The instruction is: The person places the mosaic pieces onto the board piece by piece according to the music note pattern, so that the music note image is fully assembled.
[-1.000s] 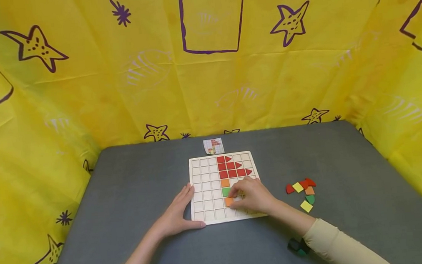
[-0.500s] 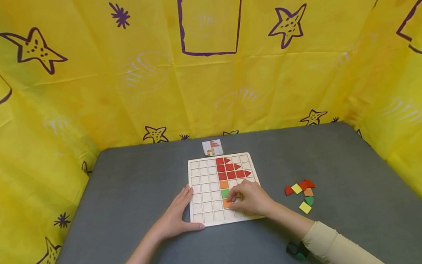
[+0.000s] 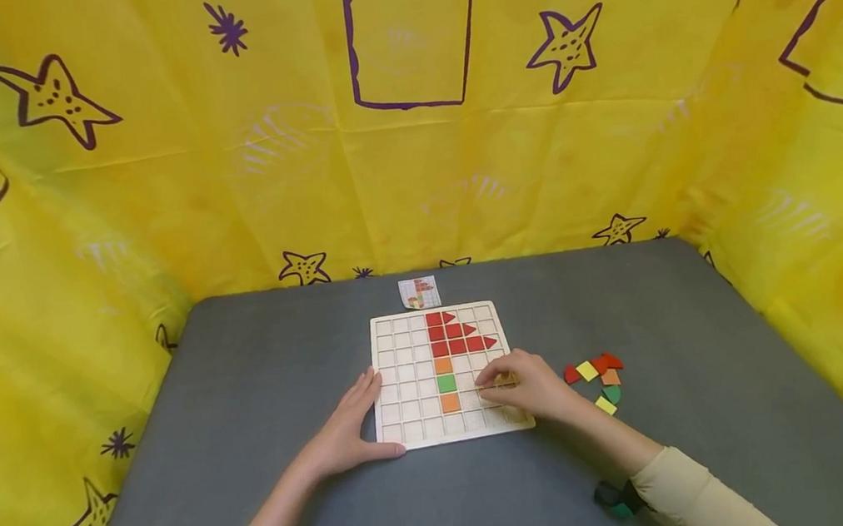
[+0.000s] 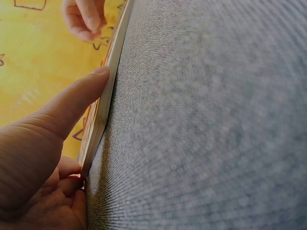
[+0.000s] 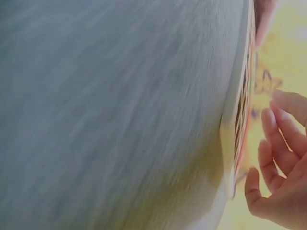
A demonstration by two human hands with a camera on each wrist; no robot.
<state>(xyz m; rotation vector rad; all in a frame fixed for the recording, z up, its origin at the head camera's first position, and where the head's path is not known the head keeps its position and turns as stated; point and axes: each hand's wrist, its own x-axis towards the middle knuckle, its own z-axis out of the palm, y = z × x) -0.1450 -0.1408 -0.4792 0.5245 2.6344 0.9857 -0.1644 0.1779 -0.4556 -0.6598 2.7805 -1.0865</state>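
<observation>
A pale wooden grid board [image 3: 397, 399] lies flat on the table. Along its left side and front edge, my left hand [image 3: 342, 439] rests with straight fingers and the thumb stretched to the front rim; the left wrist view shows that thumb [image 4: 72, 103] on the board's edge. Over the right part of the grid hovers my right hand [image 3: 536, 385], fingers loosely bent, nothing between them in the right wrist view. Rows of red squares and triangles [image 3: 457, 345] fill cells at the top. Below them, in one column, sit an orange square [image 3: 442, 366], a green square [image 3: 447, 383] and another orange square [image 3: 450, 403].
Right of the board lies a loose group of pieces: red rounded ones [image 3: 612, 361], a yellow square [image 3: 586, 370], an orange one [image 3: 610, 377], a green one [image 3: 613, 394] and a second yellow square [image 3: 606, 405], partly behind my forearm. A small picture card [image 3: 421, 293] lies behind the board.
My right hand has drawn back rightward from the lower orange square, which now shows fully in its cell. The left hand stays at the board's edge.
</observation>
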